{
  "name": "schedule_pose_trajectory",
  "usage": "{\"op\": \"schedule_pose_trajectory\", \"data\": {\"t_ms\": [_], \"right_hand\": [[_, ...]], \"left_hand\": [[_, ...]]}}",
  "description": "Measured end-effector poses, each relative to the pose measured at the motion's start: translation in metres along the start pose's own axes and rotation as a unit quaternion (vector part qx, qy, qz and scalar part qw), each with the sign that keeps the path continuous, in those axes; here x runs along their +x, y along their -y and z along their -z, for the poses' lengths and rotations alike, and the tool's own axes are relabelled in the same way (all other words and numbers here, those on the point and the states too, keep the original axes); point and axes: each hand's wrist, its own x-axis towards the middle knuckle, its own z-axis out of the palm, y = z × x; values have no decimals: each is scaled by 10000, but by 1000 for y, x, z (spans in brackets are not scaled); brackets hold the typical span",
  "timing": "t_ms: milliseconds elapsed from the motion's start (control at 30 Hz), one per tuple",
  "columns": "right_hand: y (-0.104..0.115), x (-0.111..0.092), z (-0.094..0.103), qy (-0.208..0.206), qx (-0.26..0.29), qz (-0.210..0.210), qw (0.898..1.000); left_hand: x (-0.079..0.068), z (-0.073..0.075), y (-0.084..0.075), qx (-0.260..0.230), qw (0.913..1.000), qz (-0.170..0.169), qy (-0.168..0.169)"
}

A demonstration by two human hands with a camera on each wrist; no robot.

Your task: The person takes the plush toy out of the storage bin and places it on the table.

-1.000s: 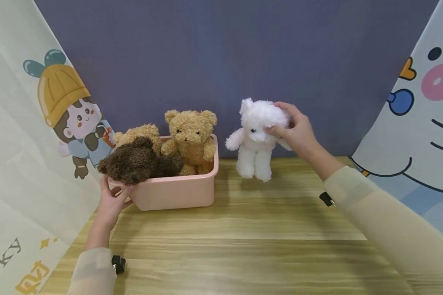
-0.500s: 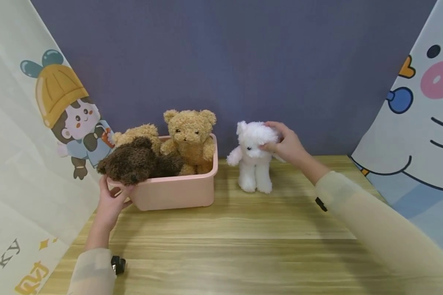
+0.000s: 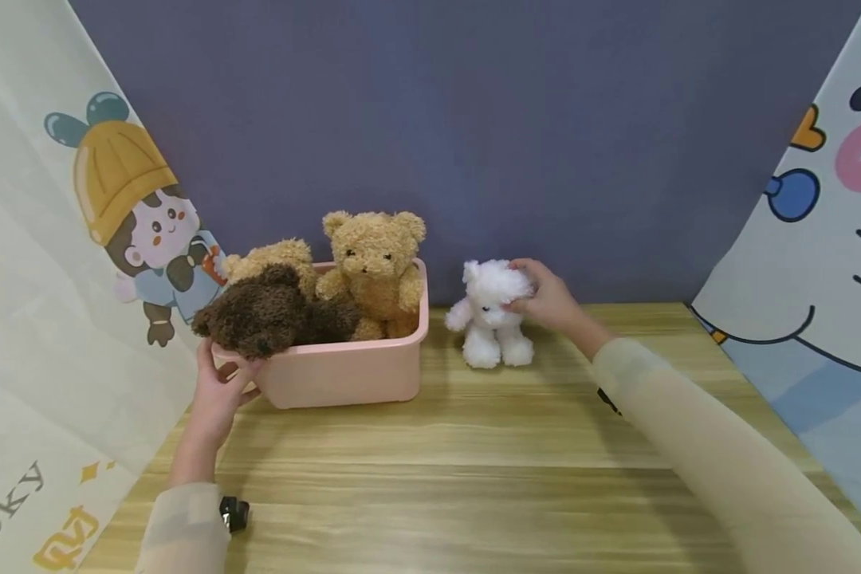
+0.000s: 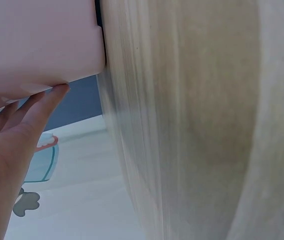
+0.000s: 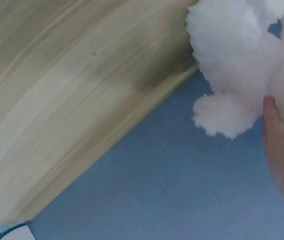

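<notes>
It looks part done; the left hand point(image 3: 215, 399) grips the pink plastic box point(image 3: 344, 376), left of middle; three curly tan or brown toy bears point(image 3: 373, 267) sit inside; the right hand point(image 3: 554, 303) pinches the fluffy white toy bear point(image 3: 482, 317), outside, right of middle.

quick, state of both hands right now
Left hand: holding the pink bin at a corner.
Right hand: holding the white bear by its head.

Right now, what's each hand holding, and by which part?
Right hand: the white plush bear, by its head. Left hand: the pink bin, by its left end, near the front corner at the rim.
</notes>
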Motion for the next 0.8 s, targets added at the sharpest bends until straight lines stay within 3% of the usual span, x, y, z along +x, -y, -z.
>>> {"op": "schedule_pose_trajectory", "data": {"t_ms": [233, 433, 567, 800], "right_hand": [[-4, 9, -19, -369, -375, 547, 9971], [-6, 19, -22, -597, -597, 658, 9943], [-10, 24, -20, -385, -783, 709, 9937], [-7, 31, -11, 271, -878, 253, 9955]], "left_hand": [[3, -1, 1, -7, 9999, 55, -135], [0, -1, 1, -48, 9999, 78, -134], [-1, -1, 0, -81, 9999, 43, -108], [2, -1, -1, -118, 9998, 128, -30]]}}
